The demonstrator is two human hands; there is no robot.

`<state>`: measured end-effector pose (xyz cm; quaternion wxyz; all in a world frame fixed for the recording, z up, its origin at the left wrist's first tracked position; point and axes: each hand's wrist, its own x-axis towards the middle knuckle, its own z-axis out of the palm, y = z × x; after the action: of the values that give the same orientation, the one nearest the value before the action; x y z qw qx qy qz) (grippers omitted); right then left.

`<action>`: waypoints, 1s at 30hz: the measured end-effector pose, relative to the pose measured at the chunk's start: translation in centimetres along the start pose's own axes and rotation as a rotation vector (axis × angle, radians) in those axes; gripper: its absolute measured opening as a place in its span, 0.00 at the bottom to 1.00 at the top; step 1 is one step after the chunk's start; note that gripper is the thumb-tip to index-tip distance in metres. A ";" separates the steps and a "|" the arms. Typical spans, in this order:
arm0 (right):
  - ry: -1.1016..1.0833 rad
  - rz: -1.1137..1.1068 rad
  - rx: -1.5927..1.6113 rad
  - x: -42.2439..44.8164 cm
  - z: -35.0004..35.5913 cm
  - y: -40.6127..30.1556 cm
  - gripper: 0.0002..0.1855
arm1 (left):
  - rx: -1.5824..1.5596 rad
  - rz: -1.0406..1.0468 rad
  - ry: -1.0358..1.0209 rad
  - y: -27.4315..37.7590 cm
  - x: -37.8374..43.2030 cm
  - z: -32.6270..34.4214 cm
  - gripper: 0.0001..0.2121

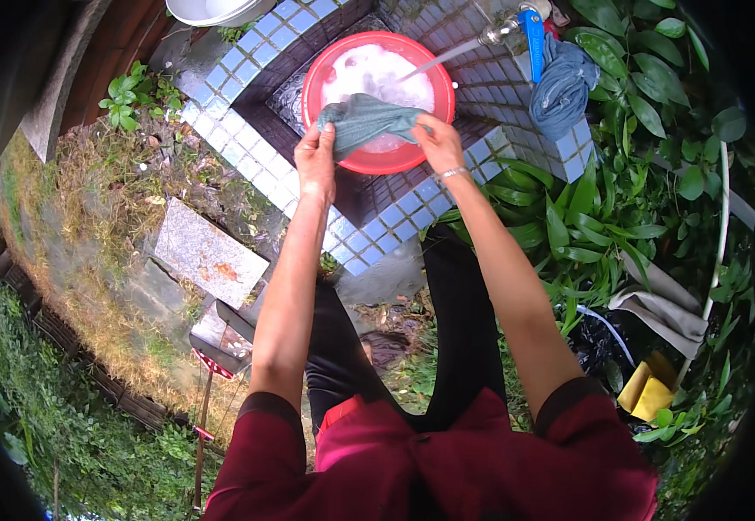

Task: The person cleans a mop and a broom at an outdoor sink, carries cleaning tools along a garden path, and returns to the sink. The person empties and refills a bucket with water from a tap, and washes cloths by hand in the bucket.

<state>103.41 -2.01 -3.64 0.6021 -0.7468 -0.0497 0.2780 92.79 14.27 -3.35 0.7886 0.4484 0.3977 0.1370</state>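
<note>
A grey-green cloth (372,122) is stretched between my two hands above a red plastic basin (444,84). My left hand (316,153) pinches the cloth's left end near the basin's front left rim. At the other end, my right hand (439,144) grips a corner between thumb and fingers. White suds (377,71) fill much of the basin. Water (439,58) runs into them from a metal tap (499,32) with a blue lever handle (534,45). The cloth hides part of the suds and the basin's near side.
The basin stands inside a blue-tiled sink (377,231). A wrung blue cloth (563,84) lies over the tiled wall beside the tap. At upper left is a white basin (211,10). A stone slab (211,251) and a long-handled dustpan (221,335) are left; leafy plants (566,221) crowd the right.
</note>
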 end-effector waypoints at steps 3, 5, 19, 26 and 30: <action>0.098 -0.060 -0.020 -0.6 -3.4 0.9 0.08 | -0.005 0.017 -0.010 0.7 0.8 -0.1 0.19; 0.110 0.011 -0.009 -1.1 -3.2 -1.2 0.07 | 0.133 0.005 -0.045 2.4 0.5 -0.4 0.19; -0.045 -0.062 -0.288 -0.8 -2.0 -7.8 0.14 | 0.901 0.953 -0.574 9.5 -7.0 7.3 0.19; -0.255 0.527 0.126 1.5 0.9 -3.2 0.14 | 0.909 0.741 -0.642 6.0 -7.8 2.8 0.21; -0.056 0.382 0.412 -2.2 1.5 -3.6 0.10 | 1.030 0.302 -0.136 3.9 -7.0 -2.1 0.15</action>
<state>101.74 -0.60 0.34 0.6764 -0.5966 0.1329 0.4110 87.25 13.75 2.74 0.4623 0.8371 0.2924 0.0069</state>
